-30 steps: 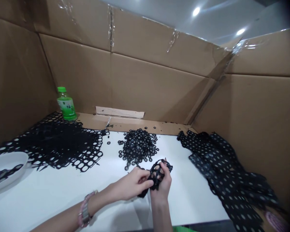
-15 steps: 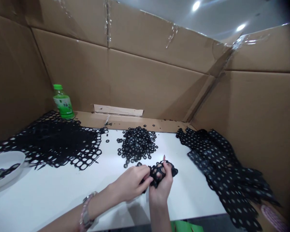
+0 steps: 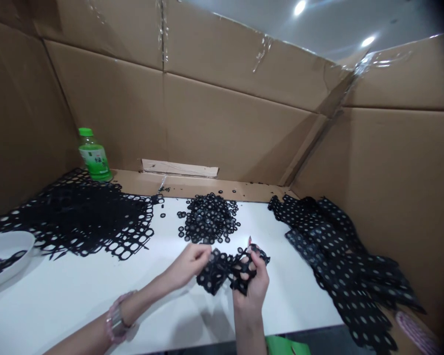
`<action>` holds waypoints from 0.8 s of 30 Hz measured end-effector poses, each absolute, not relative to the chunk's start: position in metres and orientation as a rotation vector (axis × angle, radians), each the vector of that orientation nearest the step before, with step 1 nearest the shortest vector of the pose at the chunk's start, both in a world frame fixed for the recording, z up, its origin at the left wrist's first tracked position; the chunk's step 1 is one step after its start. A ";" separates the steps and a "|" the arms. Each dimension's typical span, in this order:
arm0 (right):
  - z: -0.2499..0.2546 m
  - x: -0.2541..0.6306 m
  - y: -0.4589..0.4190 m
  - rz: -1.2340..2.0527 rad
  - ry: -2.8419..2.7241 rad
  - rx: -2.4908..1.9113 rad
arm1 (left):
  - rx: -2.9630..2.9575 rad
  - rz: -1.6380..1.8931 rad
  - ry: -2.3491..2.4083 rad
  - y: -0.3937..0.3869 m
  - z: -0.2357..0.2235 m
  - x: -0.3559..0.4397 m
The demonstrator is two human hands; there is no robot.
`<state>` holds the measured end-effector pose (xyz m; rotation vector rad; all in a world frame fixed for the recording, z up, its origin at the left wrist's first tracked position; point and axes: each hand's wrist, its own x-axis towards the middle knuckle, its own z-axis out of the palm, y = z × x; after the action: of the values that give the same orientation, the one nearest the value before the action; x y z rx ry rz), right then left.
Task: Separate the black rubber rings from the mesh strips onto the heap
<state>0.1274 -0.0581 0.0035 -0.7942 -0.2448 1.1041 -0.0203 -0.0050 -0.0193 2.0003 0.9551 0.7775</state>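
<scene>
black perforated sheet [image 3: 212, 273] in the pinch of both hands [image 3: 258, 283], near a pile of round pieces [image 3: 209, 218]

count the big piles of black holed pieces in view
3: black lattice-like sheets lie at left, small round black rings in the middle, black perforated sheets at right. The black perforated piece in the right hand isn't counted. Layers underneath may be hidden.

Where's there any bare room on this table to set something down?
The white tabletop looks bare front left, between the white bowl and left hand, and right, between the right hand and dotted black sheets. Crowded: back left (black mesh), back centre (ring pile), right edge (those sheets), front centre (the hands' perforated piece).
</scene>
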 end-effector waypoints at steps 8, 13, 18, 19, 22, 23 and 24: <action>0.002 0.139 -0.057 1.378 -0.199 -0.665 | 2.110 0.857 1.295 0.051 -0.024 -0.042; -0.007 0.129 -0.051 1.449 -0.290 -0.620 | 2.234 0.799 0.841 0.026 -0.006 -0.009; -0.007 0.140 -0.054 1.397 -0.456 -0.744 | 1.915 0.671 0.497 0.015 -0.011 0.002; -0.006 0.145 -0.055 1.370 -0.511 -0.798 | 1.854 0.700 0.498 0.016 -0.011 0.001; -0.007 0.157 -0.055 1.292 -0.686 -0.961 | 1.715 0.785 0.507 0.020 -0.006 -0.004; -0.009 0.160 -0.055 1.287 -0.724 -1.020 | 1.703 0.803 0.519 0.020 -0.002 -0.006; -0.010 0.161 -0.055 1.283 -0.745 -1.079 | 1.717 0.812 0.536 0.021 0.003 -0.007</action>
<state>0.1613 -0.0554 -0.0105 -1.0790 -0.7452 1.2826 -0.0071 0.0206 0.0028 1.7167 0.5363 0.8122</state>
